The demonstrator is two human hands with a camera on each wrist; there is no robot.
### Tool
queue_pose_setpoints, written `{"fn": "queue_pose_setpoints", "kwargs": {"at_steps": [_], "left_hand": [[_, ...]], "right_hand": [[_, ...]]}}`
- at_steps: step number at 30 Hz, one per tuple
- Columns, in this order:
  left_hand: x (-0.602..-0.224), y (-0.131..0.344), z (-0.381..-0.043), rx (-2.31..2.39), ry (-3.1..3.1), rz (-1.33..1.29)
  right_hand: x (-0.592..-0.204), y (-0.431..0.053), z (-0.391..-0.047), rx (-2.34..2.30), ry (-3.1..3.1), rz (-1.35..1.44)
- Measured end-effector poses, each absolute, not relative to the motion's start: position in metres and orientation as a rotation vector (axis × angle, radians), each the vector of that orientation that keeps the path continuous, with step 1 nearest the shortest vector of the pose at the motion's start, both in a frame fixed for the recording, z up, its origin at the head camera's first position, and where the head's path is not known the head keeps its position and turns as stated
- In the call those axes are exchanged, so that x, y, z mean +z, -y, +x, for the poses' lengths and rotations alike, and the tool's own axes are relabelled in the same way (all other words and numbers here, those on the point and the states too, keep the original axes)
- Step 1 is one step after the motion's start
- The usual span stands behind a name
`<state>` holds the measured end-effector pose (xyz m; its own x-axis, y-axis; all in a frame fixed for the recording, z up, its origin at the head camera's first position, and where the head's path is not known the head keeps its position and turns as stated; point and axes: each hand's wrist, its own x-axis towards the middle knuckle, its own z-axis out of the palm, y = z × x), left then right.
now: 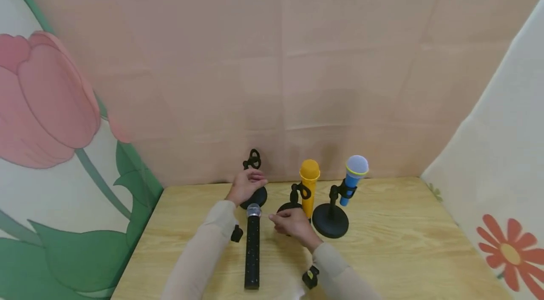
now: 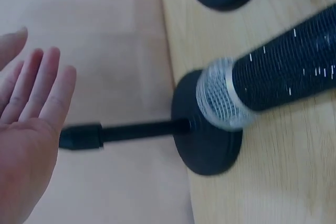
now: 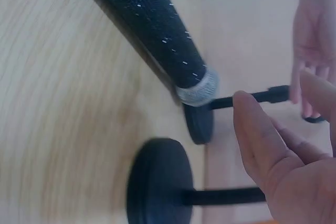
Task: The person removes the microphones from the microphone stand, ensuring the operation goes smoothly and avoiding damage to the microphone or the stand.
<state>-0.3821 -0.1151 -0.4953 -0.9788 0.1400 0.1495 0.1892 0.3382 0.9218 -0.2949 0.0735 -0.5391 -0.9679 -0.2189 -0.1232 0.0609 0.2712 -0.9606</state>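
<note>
My left hand (image 1: 246, 187) is at the leftmost black microphone stand (image 1: 261, 197), in front of its pole, with the ring-shaped holder (image 1: 254, 158) showing above. In the left wrist view that hand's fingers (image 2: 44, 85) are extended, with nothing in them. A black sparkly microphone (image 1: 252, 252) with a silver mesh head lies on the table, its head by that stand's base. Right of it, my right hand (image 1: 295, 224) hovers in front of the middle stand (image 1: 290, 207), fingers loosely bent and holding nothing. A yellow microphone (image 1: 310, 171) is upright at the middle stand's holder.
At the right, a blue microphone (image 1: 356, 167) with a white head sits tilted in a third black stand (image 1: 330, 222). A plain pinkish cloth (image 1: 280, 78) hangs behind the wooden table (image 1: 395, 243). Flower-printed cloths flank both sides.
</note>
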Motion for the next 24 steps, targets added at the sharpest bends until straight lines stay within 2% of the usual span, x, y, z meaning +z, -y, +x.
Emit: {"fn": "queue_pose_setpoints", "kwargs": {"at_steps": [3,9,24], "left_hand": [[-0.491,0.108,-0.38,-1.765,2.578,-0.419],[-0.484,0.093,-0.373,-1.779,2.654,-0.561],[-0.488,0.06,-0.372,-1.743,2.691,-0.66]], "right_hand": [[-0.529,-0.073,-0.29,-1.696,-2.372,-0.04],[-0.512,-0.11,-0.285,-1.722,-2.273,-0.118],[-0.478,-0.179,-0.285,-1.444,-2.685,-0.238]]}}
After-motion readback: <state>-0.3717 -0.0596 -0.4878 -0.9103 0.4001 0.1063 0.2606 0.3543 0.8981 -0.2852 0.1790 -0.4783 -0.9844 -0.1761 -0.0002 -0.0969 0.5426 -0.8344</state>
